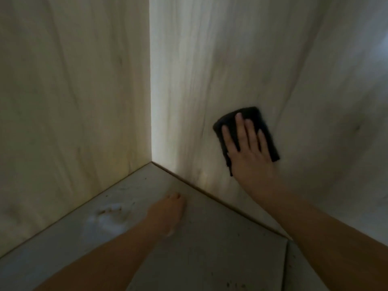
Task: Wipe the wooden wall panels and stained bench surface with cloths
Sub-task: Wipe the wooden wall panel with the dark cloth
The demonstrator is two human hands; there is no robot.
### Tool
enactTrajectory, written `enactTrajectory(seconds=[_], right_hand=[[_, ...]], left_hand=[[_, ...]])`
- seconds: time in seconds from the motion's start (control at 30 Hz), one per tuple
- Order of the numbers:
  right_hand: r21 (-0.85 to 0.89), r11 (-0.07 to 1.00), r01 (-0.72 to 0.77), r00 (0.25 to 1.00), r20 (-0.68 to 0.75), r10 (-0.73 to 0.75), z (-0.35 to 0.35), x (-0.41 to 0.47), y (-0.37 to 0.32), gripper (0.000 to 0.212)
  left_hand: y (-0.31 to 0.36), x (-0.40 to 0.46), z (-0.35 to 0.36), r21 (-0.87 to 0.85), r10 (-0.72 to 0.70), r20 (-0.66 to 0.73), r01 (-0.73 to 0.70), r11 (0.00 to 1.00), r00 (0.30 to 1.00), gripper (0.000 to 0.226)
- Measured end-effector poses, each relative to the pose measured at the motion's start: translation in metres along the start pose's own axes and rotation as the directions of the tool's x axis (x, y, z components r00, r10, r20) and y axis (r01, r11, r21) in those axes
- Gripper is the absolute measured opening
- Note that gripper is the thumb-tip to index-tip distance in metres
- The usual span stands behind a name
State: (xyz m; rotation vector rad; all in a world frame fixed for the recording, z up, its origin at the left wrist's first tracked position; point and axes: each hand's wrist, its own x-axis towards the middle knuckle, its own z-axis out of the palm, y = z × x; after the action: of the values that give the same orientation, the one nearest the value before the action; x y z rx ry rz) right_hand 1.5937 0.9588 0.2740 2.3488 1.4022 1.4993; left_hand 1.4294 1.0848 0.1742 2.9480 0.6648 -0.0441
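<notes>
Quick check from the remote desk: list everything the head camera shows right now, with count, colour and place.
Wall panels: 2, pale wood grain, left panel and right panel, meeting at a lit corner.
Bench surface: 1, grey, speckled with dark spots, below the panels.
White smear: 1, on the bench near the left panel.
Cloth: 1, black, flat against the right panel.
Right hand: fingers straight, pressing the cloth.
Left hand: resting on the bench; grip unclear.
</notes>
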Motion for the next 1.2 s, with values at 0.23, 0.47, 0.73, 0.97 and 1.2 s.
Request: enactTrajectory(seconds=[0.23,0.47,0.73,0.97,1.2], right_hand=[[0.048,0.999,-0.017,1.0,0.023,0.016,-0.015,-0.009,0.022,0.068],[0.082,0.989,-0.125,0.992,-0.007,0.126,-0.022,0.024,0.006,0.075],[0.117,0.992,-0.04,0.999,0.02,0.038,-0.029,0.058,0.004,0.069],[0.037,0.999,-0.039,0.999,0.033,0.038,-0.039,0.044,0.022,0.074],[0.059,0.998,-0.019,0.998,0.063,0.015,-0.057,0.093,0.032,0.07]], left_hand=[[-0.002,0.023,0.003,0.075,-0.076,0.175,0.064,0.995,0.982,0.037],[-0.011,0.034,0.008,0.059,-0.032,0.241,0.018,0.998,0.97,0.04],[-0.016,0.04,0.019,0.055,-0.069,0.271,0.056,0.997,0.96,0.051],[-0.004,0.037,0.004,0.151,-0.096,0.366,0.043,0.988,0.926,0.059],[0.022,0.024,-0.081,-0.039,-0.011,-0.19,0.004,0.999,0.982,0.038]])
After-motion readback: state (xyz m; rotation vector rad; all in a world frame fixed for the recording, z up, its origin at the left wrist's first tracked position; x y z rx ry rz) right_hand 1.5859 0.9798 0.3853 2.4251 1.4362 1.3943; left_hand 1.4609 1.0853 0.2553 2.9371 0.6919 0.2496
